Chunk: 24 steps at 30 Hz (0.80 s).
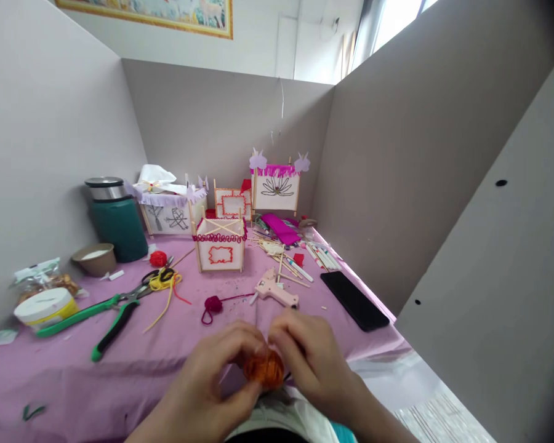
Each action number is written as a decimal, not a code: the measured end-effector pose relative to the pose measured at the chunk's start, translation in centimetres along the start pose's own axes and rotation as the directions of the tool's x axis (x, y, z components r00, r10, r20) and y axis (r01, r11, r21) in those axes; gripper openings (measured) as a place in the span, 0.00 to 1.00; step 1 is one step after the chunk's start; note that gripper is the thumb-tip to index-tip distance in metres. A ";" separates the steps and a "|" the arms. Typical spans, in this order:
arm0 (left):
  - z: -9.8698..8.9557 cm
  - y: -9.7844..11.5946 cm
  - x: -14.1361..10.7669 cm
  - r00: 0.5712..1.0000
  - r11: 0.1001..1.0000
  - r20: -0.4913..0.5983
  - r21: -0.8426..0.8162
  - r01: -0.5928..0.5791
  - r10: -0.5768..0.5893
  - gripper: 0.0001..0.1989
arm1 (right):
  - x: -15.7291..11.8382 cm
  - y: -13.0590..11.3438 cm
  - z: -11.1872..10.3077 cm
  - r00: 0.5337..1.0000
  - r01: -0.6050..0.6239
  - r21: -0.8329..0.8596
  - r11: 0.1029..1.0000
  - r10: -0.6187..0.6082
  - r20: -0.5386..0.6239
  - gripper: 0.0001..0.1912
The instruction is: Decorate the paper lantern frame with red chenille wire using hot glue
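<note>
A small ball of orange yarn [264,370] is gripped between the thumb and fingers of my left hand [221,372], just over the front edge of the table. Against its upper right side, my right hand [309,351] has its fingers curled and pinched together; whatever strand they hold is too small to make out. Beyond my hands lies a magenta yarn ball [213,304] with a loose tail. To its right rests a pink glue gun [276,290]. A little lantern-like box of sticks and white panels [220,252] stands behind, trimmed with magenta yarn.
Green-handled pliers [115,311], scissors [154,280] and yellow yarn [165,282] lie left, near a green flask [117,218] and bowl [95,258]. Right are a black phone [354,300] and markers [323,255]. Grey partitions [226,117] enclose the purple-covered table [175,344].
</note>
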<state>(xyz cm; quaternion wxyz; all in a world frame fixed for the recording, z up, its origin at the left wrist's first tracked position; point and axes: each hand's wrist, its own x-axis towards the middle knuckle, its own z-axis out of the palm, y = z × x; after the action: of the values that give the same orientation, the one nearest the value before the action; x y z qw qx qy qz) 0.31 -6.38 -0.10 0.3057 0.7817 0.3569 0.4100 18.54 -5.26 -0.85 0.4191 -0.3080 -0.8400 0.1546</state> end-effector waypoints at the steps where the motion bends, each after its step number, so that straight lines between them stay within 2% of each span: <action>1: 0.0 0.0 0.0 0.999 0.997 -0.050 -0.078 0.013 -0.017 0.09 | 0.0 0.1 0.0 0.999 -0.051 -0.025 0.998 0.051 -0.005 0.15; 3: -0.1 -0.1 0.3 0.977 0.984 -0.182 -0.158 0.077 -0.106 0.06 | -0.1 0.1 0.1 0.992 -0.042 -0.052 0.998 0.048 0.115 0.14; 4: -0.2 -0.4 0.5 0.961 0.981 -0.227 -0.149 0.125 -0.157 0.07 | -0.2 0.1 0.3 0.982 0.022 -0.043 0.999 -0.014 0.188 0.12; 5: -0.2 -0.6 0.6 0.956 0.981 -0.227 -0.105 0.163 -0.183 0.07 | -0.2 0.1 0.3 0.971 0.081 -0.031 0.996 -0.071 0.230 0.12; 6: -0.1 -0.9 0.8 0.961 0.984 -0.211 -0.055 0.170 -0.178 0.06 | -0.1 0.1 0.3 0.973 0.092 -0.008 0.996 -0.088 0.214 0.12; 8: 0.1 -1.3 0.9 0.977 0.984 -0.122 -0.046 0.173 -0.177 0.07 | 0.5 0.5 0.2 0.993 -0.007 0.066 0.998 -0.001 0.122 0.12; 10: 0.2 -1.4 0.9 0.983 0.970 -0.041 -0.171 0.172 -0.181 0.09 | 1.1 1.2 0.4 0.993 -0.120 0.094 0.988 0.121 -0.006 0.14; 11: 0.1 -1.4 0.9 0.980 0.951 -0.033 -0.249 0.184 -0.198 0.09 | 1.2 1.5 0.8 0.988 -0.150 0.086 0.985 0.152 -0.016 0.14; 13: 0.0 -1.4 0.9 0.962 0.917 -0.105 -0.342 0.204 -0.253 0.09 | 1.0 1.6 1.6 0.987 -0.150 0.068 0.986 0.145 0.073 0.14; 14: -0.1 -1.5 0.9 0.946 0.921 -0.163 -0.325 0.216 -0.279 0.08 | 0.7 1.5 1.9 0.980 -0.136 0.066 0.988 0.125 0.152 0.13; 16: -0.2 -1.7 0.8 0.929 0.970 -0.289 -0.144 0.197 -0.232 0.09 | 0.2 1.1 2.1 0.964 -0.014 0.049 0.999 0.001 0.267 0.13; 17: -0.2 -1.8 0.7 0.941 0.984 -0.290 -0.033 0.174 -0.176 0.09 | 0.1 1.0 1.9 0.972 -0.004 0.050 0.999 -0.008 0.236 0.13; 18: -0.2 -1.8 0.6 0.967 0.989 -0.216 0.027 0.147 -0.138 0.09 | 0.2 1.0 1.7 0.983 -0.038 0.055 0.998 0.027 0.181 0.13; 20: -0.1 -1.6 0.3 0.992 0.995 -0.078 -0.027 0.097 -0.098 0.12 | 0.4 1.3 1.4 0.989 -0.114 0.091 0.989 0.105 0.101 0.14; 21: -0.1 -1.5 0.3 0.993 0.990 -0.067 -0.112 0.091 -0.099 0.13 | 0.5 1.5 1.5 0.989 -0.133 0.090 0.987 0.126 0.074 0.16; 23: -0.2 -1.4 0.3 0.979 0.965 -0.151 -0.241 0.101 -0.140 0.13 | 0.5 1.8 2.2 0.986 -0.115 0.088 0.989 0.103 0.130 0.16; 24: -0.3 -1.4 0.3 0.965 0.966 -0.209 -0.236 0.110 -0.160 0.13 | 0.4 1.8 2.6 0.981 -0.081 0.088 0.993 0.064 0.183 0.15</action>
<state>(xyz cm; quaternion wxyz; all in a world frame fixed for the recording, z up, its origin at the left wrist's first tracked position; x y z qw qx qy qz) -0.28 -5.29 -0.88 0.3758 0.6645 0.3941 0.5118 16.99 -3.69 -3.10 0.3497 -0.3030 -0.8543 0.2366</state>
